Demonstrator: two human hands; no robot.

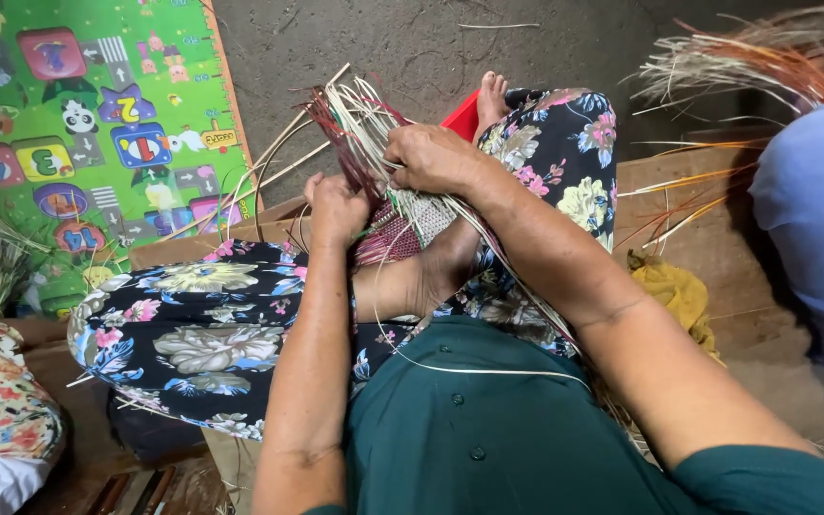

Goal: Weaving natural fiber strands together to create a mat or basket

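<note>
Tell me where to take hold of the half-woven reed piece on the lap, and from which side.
Grip the woven reed piece by its finished, tightly plaited part, just below where the loose strands fan out. Probably come from the near side, as the left hand and right hand do: the woven part looks firm, while the free strands splay outward and would likely bend or slip.
</note>
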